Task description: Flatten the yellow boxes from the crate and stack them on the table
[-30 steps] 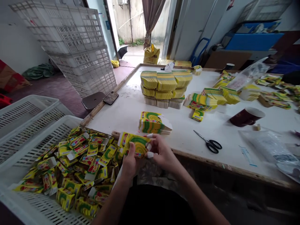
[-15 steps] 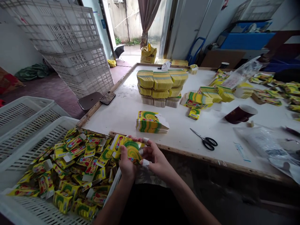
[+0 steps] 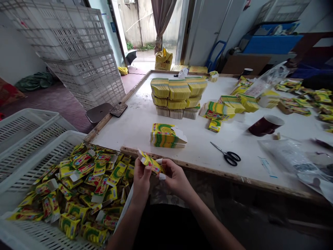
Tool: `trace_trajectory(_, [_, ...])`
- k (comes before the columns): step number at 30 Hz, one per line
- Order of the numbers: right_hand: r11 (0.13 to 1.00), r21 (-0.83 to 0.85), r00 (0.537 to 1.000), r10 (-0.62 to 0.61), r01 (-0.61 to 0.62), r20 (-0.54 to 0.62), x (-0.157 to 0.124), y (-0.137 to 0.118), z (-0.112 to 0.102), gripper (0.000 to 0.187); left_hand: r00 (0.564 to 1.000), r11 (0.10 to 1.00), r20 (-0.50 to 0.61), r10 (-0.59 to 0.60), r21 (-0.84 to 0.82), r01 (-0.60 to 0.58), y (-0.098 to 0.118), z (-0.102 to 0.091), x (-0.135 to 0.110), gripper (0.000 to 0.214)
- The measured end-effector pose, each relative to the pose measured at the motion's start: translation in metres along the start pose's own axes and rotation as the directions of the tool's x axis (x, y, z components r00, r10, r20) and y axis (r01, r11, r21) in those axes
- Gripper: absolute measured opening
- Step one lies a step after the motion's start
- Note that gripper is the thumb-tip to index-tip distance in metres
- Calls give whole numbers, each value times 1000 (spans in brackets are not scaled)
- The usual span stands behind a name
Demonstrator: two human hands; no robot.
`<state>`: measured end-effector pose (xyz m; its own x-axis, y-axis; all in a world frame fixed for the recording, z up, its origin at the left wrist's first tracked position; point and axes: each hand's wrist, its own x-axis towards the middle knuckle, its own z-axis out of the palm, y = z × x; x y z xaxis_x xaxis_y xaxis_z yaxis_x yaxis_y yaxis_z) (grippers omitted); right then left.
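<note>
Between both hands, just off the table's front edge, is a small yellow and green cardboard box (image 3: 152, 163) with a white flap standing up at its left end. My left hand (image 3: 142, 180) grips its left end, thumb on the near side. At the other end, my right hand (image 3: 173, 175) holds it with taped fingers. Below and left, a white plastic crate (image 3: 33, 231) holds a heap of similar small boxes (image 3: 85, 187). Straight ahead on the table lies a stack of flat printed cartons (image 3: 166, 136).
Bundled carton stacks (image 3: 178, 95) stand farther back on the white table (image 3: 135, 128). Black-handled scissors (image 3: 229, 156), a dark red mug (image 3: 266, 125) and a plastic bag (image 3: 291, 156) lie to the right. A phone (image 3: 119, 109) rests at the left edge. Tall stacked crates (image 3: 85, 52) stand behind it.
The carton was broad and flat-faced toward me; now it is turned and shows a narrow printed side, formed into a box. Both hands have drawn closer around it.
</note>
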<state>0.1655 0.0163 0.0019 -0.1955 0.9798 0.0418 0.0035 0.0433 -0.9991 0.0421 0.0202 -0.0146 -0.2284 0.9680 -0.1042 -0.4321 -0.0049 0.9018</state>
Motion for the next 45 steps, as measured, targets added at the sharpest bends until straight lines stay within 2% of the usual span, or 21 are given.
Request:
trace_trajectory(3, [986,-141,995,-93,89,-19,1,-3,-5,17,999,999,-36,1,34,0,4,-2,-2,26])
trace_trajectory(5, [973,-192,991,-135,128,-21,2,-5,-10,16,999,999,-42,-17,44,19,7,-3,-1,23])
trace_trajectory(8, [934,-293,976,-217,204,-11,1,-11,-24,21,998,998,14,-57,24,57,23,-11,7,47])
trace_trajectory(10, [839,-460,951,-307,290,39,-1,-18,-34,27,989,997,133,-72,31,68,42,-20,13,80])
trace_trajectory(12, [692,-609,914,-373,388,159,-4,-25,-40,30,959,979,280,-32,203,-27,60,-29,18,92])
trace_trajectory(14, [586,-649,870,-398,485,290,-8,-28,-39,28,883,868,463,-76,466,-170,70,-31,18,95])
trace_trajectory(15, [570,-640,854,-405,515,327,-11,-28,-37,27,840,789,527,-127,567,-237,71,-30,16,93])
trace_trajectory(17, [612,-609,857,-438,505,270,-15,-23,-31,31,801,654,566,-195,684,-324,65,-23,10,80])
trace_trajectory(19, [745,-545,897,-441,385,31,-17,-15,-26,47,834,568,531,-152,737,-366,53,-16,4,68])
trace_trajectory(21, [914,-333,935,-305,233,-182,-17,-8,-23,62,862,518,503,-64,755,-402,42,-11,-2,71])
trace_trajectory(22, [973,-168,960,-190,156,-206,-16,-6,-21,62,858,502,512,-32,751,-429,37,-10,-5,75])
trace_trajectory(23, [998,12,984,-62,64,-166,-14,-5,-19,58,844,494,536,-10,737,-462,33,-10,-8,77])
trace_trajectory(25, [937,317,989,147,-144,15,-11,-7,-15,51,807,482,591,17,702,-524,27,-10,-12,77])
trace_trajectory(27, [839,463,958,255,-286,129,-9,-11,-11,50,775,469,631,24,677,-566,25,-11,-14,73])
trace_trajectory(29, [801,501,944,290,-328,155,-9,-13,-8,54,751,471,660,12,659,-586,25,-10,-15,68])
trace_trajectory(32, [817,483,948,248,-315,199,-12,-12,-10,62,743,499,669,-10,647,-576,29,-7,-13,57])
trace_trajectory(34, [878,411,959,159,-246,234,-16,-9,-14,62,756,519,654,-34,658,-546,30,-5,-12,54])
trace_trajectory(37, [990,141,983,-21,-5,184,-19,-6,-19,57,760,560,648,-39,645,-520,25,-6,-9,65])
trace_trajectory(39, [987,-64,979,-138,149,149,-20,-4,-19,53,761,582,648,21,611,-536,17,-9,-7,75])
trace_trajectory(42, [947,-213,970,-235,242,59,-18,3,-16,50,807,474,571,149,675,-565,7,-15,-5,72])
trace_trajectory(45, [918,-300,960,-280,259,-27,-15,12,-17,51,840,303,518,161,785,-541,8,-23,-4,59])
